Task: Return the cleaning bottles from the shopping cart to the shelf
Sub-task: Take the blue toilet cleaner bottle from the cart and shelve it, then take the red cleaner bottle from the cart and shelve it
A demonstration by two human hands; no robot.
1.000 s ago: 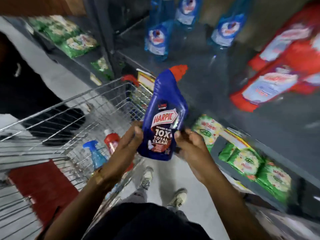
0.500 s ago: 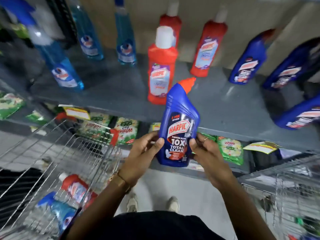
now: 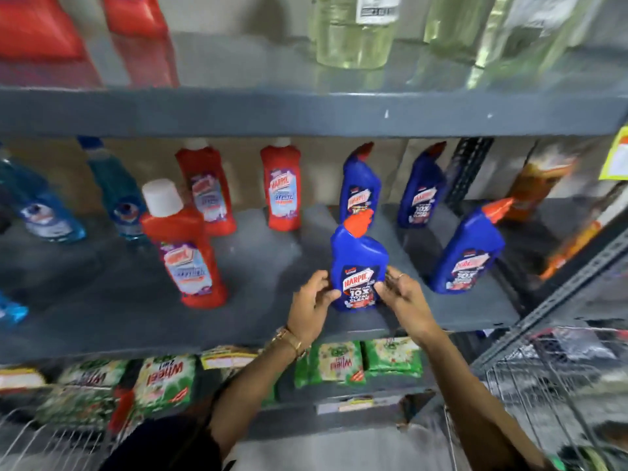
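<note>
A blue Harpic bottle [image 3: 359, 266] with an orange-red cap stands upright near the front of the grey middle shelf [image 3: 258, 321]. My left hand [image 3: 311, 305] holds its lower left side and my right hand [image 3: 402, 295] holds its lower right side. Its base looks to be resting on the shelf. Three more blue Harpic bottles stand close by: one [image 3: 467, 256] to the right and two [image 3: 360, 185] [image 3: 421, 188] behind. Only the wire rim of the shopping cart [image 3: 37, 443] shows at the bottom left; its contents are out of view.
Red Harpic bottles [image 3: 187, 253] and blue spray bottles [image 3: 37, 202] fill the shelf's left part. Clear bottles [image 3: 353, 32] stand on the upper shelf, green detergent packs [image 3: 163, 382] lie below. A second wire basket [image 3: 543, 385] sits at the right.
Both hands carried the blue bottle up from over the cart and forward onto the middle shelf. The view rose from the cart to the shelves.
</note>
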